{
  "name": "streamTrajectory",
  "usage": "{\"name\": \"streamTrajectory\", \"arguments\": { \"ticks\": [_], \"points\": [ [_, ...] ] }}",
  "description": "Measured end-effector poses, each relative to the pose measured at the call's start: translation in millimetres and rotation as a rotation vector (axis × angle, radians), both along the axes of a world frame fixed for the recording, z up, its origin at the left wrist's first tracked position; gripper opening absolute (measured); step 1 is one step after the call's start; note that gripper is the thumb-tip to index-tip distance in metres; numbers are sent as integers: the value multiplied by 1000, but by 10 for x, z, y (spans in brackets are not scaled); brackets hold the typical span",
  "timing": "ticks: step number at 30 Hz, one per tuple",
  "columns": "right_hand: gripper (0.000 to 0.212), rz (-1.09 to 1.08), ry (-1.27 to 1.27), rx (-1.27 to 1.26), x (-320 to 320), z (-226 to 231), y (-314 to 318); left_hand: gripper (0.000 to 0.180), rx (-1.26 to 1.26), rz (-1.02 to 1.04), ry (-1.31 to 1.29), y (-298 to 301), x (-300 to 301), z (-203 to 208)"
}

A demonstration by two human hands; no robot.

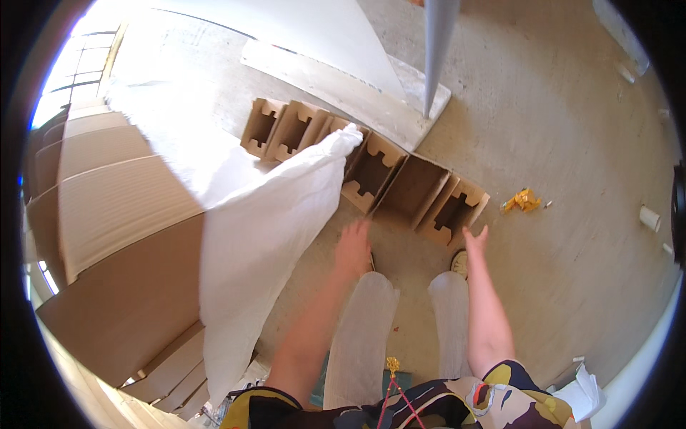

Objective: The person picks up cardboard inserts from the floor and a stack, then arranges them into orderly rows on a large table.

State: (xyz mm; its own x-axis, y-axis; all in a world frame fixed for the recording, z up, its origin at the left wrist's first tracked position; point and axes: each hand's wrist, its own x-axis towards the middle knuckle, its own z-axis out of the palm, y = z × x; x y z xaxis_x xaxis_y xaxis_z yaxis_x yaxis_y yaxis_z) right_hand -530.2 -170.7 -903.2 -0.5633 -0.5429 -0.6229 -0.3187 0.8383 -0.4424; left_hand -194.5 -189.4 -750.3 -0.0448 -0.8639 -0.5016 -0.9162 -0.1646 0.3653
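Observation:
A row of open brown cardboard boxes stands on the floor ahead of me, several with notched inner flaps. My left hand (352,247) hovers, slightly blurred, just in front of the middle box (371,171), fingers stretched out and nothing in them. Close to the near corner of the rightmost box (457,207) is my right hand (475,242), its thumb and fingers apart; whether it touches the cardboard I cannot tell. Between the two hands lies a plain-walled box (414,187). White sheeting (279,236) drapes from the left, its tip over part of the row.
Large flattened cardboard sheets (136,286) are stacked at my left. Behind the boxes, a grey pole (437,57) rises from a white base (421,118). A crumpled orange wrapper (525,201) and a white roll (649,218) lie on the floor at right.

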Motion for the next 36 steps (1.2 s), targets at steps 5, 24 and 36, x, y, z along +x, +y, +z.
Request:
{"name": "streamTrajectory", "arguments": {
  "ticks": [5,24,36],
  "points": [
    [71,197,-150,51,-160,849,137,41,-14,13,160,557,-238,921],
    [26,529,-686,-639,2156,5371,-1393,30,-814,321,289,1097,904,4860],
    [21,705,-895,-870,4093,7207,-1229,21,-1113,539,99,1822,2476,5823]
  ]
}}
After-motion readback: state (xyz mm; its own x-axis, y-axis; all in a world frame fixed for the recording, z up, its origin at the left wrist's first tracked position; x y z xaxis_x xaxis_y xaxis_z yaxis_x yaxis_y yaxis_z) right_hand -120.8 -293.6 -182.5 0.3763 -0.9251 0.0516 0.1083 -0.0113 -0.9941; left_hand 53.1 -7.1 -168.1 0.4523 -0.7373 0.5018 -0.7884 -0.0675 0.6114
